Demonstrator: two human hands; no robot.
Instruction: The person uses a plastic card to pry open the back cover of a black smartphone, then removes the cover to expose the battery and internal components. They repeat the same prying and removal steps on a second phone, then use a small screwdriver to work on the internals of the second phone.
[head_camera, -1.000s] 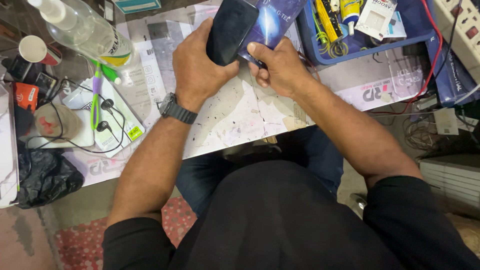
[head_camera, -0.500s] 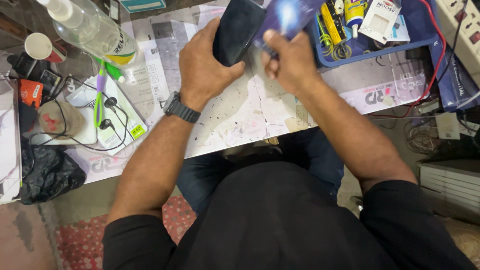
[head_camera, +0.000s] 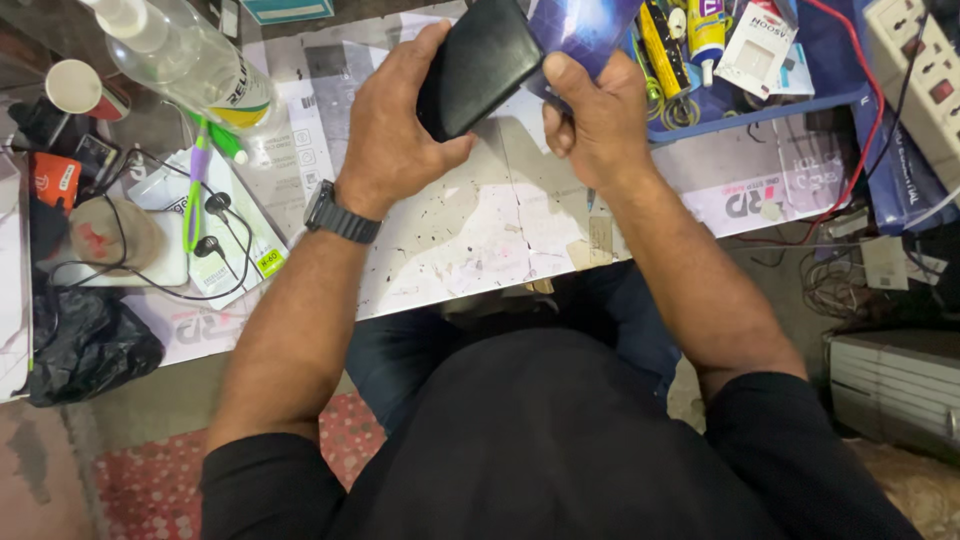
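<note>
— Table (head_camera: 480, 230) first: we see the white worktop, scuffed and papered over, running left to right under both our arms. What has shifted on it?

— Nothing on the surface itself. The change is up in our hands: a second ago the dark phone (head_camera: 478, 68) sat more upright, and now we have it tilted, its top leaning toward the far right, held above the far middle of the table.

— And our grip?

— Our left hand (head_camera: 395, 130) is wrapped around the phone's lower end, fingers closed on it, thumb along the near edge. Our right hand (head_camera: 600, 115) has its fingers curled shut on the glossy blue sheet (head_camera: 585, 25), which lies just behind the phone's right edge; half a second ago that hand sat higher.

— So the two pieces are coming apart?

— We judge so, since phone and sheet now show as separate shapes, though whether they touch we cannot tell.

— Smaller things?

— Blue tray (head_camera: 760, 108) of tools at the far right, clear bottle (head_camera: 190, 65) at the far left, black earphones (head_camera: 205, 225) below it.
</note>
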